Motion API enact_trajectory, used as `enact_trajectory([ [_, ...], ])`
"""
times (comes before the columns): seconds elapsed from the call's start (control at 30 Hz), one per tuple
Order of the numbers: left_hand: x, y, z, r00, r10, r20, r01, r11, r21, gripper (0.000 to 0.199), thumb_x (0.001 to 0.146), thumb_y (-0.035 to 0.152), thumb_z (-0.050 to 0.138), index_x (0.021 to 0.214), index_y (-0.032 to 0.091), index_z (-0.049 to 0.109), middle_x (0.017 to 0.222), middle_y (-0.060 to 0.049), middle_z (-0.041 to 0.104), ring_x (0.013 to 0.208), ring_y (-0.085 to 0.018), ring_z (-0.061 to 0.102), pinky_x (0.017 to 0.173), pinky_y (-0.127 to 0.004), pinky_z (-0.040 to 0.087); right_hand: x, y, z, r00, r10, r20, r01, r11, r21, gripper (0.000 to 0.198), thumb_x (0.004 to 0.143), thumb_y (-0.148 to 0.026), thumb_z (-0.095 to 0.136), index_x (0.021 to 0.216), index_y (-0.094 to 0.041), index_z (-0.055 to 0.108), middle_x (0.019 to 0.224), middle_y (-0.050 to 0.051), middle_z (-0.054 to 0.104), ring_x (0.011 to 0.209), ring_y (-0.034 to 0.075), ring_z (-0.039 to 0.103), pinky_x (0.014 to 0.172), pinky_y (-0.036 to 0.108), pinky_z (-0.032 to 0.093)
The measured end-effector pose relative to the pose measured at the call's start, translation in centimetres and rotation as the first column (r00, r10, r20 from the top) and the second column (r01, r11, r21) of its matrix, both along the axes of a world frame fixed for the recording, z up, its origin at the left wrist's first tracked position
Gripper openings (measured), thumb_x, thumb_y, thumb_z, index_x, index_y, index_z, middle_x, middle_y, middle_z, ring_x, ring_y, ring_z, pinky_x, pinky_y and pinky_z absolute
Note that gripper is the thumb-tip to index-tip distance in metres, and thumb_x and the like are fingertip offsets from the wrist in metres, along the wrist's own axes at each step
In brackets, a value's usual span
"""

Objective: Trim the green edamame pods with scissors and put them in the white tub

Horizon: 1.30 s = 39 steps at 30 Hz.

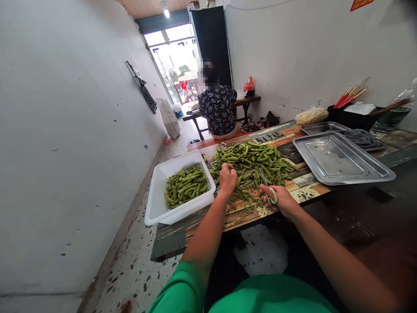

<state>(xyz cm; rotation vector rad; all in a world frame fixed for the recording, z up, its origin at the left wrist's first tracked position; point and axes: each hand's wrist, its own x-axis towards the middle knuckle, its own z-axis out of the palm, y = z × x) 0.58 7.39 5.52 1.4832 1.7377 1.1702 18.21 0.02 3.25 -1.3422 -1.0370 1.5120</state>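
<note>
My right hand [280,201] is wrapped round a pair of scissors [274,195] with pale green handles; the metal blades point away over green bean pods. Over the near left side of the pod pile [254,156], my left hand [228,179] is closed, fingertips pinched together. Whatever it may hold is hidden from this angle. Left of that hand stands a white plastic tub [156,191] with many green pods [186,184] inside. Small cut bits and loose pods lie between my hands on the patterned wooden table [239,217].
A metal tray [339,158] lies at the right, with a smaller tray behind it holding dark stuff. Beyond are a bag of pale sticks [312,115] and a black box with red-tipped skewers [350,93]. A person [217,108] sits past the table's far end.
</note>
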Motion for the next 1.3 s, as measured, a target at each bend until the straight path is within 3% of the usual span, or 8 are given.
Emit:
enact_trajectory([
  [0.07, -0.1, -0.1, -0.4, 0.936, -0.046, -0.349, 0.043, 0.999, -0.016, 0.011, 0.083, 0.018, 0.048, 0.089, 0.018, 0.056, 0.093, -0.011, 0.066, 0.093, -0.022, 0.062, 0.081, -0.032, 0.045, 0.1, 0.0, -0.3, 1.000, 0.006, -0.021, -0.006, 1.000, 0.003, 0.044, 0.066, -0.057, 0.074, 0.073, -0.015, 0.060, 0.048, -0.002, 0.056, 0.036, 0.009, 0.051, 0.027, 0.016, 0.027],
  [0.13, -0.1, -0.2, -1.0, 0.827, -0.142, -0.543, 0.100, 0.989, -0.107, 0.010, 0.081, 0.024, 0.055, 0.087, 0.018, 0.060, 0.097, -0.013, 0.067, 0.096, -0.026, 0.061, 0.080, -0.033, 0.044, 0.1, 0.1, -0.5, 1.000, 0.014, -0.025, -0.014, 1.000, 0.004, 0.044, 0.065, -0.056, 0.075, 0.073, -0.015, 0.059, 0.048, -0.002, 0.056, 0.036, 0.009, 0.051, 0.027, 0.016, 0.027],
  [0.27, -0.3, 0.2, -1.7, 0.759, -0.205, -0.619, 0.126, 0.978, -0.169, 0.010, 0.077, 0.025, 0.062, 0.083, 0.018, 0.065, 0.097, -0.012, 0.068, 0.094, -0.024, 0.062, 0.077, -0.030, 0.044, -0.1, 0.0, -0.5, 0.999, 0.033, -0.001, -0.033, 0.999, 0.005, 0.042, 0.068, -0.053, 0.074, 0.071, -0.014, 0.058, 0.047, -0.001, 0.057, 0.035, 0.008, 0.051, 0.026, 0.015, 0.027],
  [0.4, -0.7, 0.5, -1.4, 0.861, -0.098, -0.500, 0.117, 0.993, 0.008, 0.010, 0.077, 0.023, 0.060, 0.080, 0.016, 0.067, 0.090, -0.010, 0.068, 0.089, -0.020, 0.060, 0.078, -0.029, 0.043, -0.3, 0.0, -0.5, 0.993, 0.113, 0.043, -0.113, 0.994, 0.001, 0.039, 0.072, -0.051, 0.072, 0.075, -0.014, 0.059, 0.048, -0.001, 0.058, 0.036, 0.009, 0.052, 0.026, 0.015, 0.030],
  [0.53, -0.5, 0.1, -0.9, 0.944, -0.295, -0.147, 0.299, 0.954, 0.008, 0.015, 0.074, 0.029, 0.064, 0.076, 0.014, 0.066, 0.070, -0.002, 0.063, 0.066, -0.012, 0.054, 0.064, -0.024, 0.040, -0.5, 0.1, -0.4, 0.977, 0.190, 0.093, -0.193, 0.981, 0.028, 0.043, 0.068, -0.054, 0.073, 0.074, -0.015, 0.059, 0.049, -0.002, 0.058, 0.035, 0.008, 0.050, 0.026, 0.016, 0.031],
  [0.7, 0.0, -0.8, -0.4, 0.879, -0.440, 0.184, 0.455, 0.890, -0.044, 0.025, 0.067, 0.034, 0.069, 0.077, 0.012, 0.065, 0.057, 0.004, 0.054, 0.051, -0.006, 0.041, 0.051, -0.020, 0.032, -0.5, 0.3, 0.2, 0.979, 0.165, 0.120, -0.170, 0.985, 0.034, 0.044, 0.068, -0.057, 0.072, 0.067, -0.016, 0.055, 0.049, -0.003, 0.057, 0.030, 0.006, 0.043, 0.025, 0.017, 0.027],
  [1.03, -0.1, -1.3, 0.2, 0.800, -0.505, 0.325, 0.561, 0.822, -0.102, 0.034, 0.061, 0.040, 0.075, 0.075, 0.012, 0.062, 0.052, 0.005, 0.051, 0.043, -0.003, 0.035, 0.045, -0.020, 0.026, -0.2, 0.2, 1.1, 0.964, 0.130, 0.230, -0.144, 0.988, 0.047, 0.043, 0.062, -0.054, 0.077, 0.078, -0.017, 0.061, 0.052, -0.004, 0.056, 0.041, 0.010, 0.052, 0.031, 0.019, 0.034],
  [1.3, -0.1, -1.0, 0.1, 0.757, -0.464, 0.461, 0.581, 0.800, -0.149, 0.037, 0.058, 0.039, 0.079, 0.073, 0.013, 0.057, 0.049, 0.007, 0.043, 0.040, -0.002, 0.031, 0.040, -0.018, 0.018, 0.1, 0.7, -0.3, 0.967, 0.087, 0.238, -0.124, 0.982, 0.145, 0.045, 0.065, -0.056, 0.073, 0.057, -0.017, 0.051, 0.041, -0.004, 0.051, 0.033, 0.008, 0.046, 0.034, 0.019, 0.031],
])
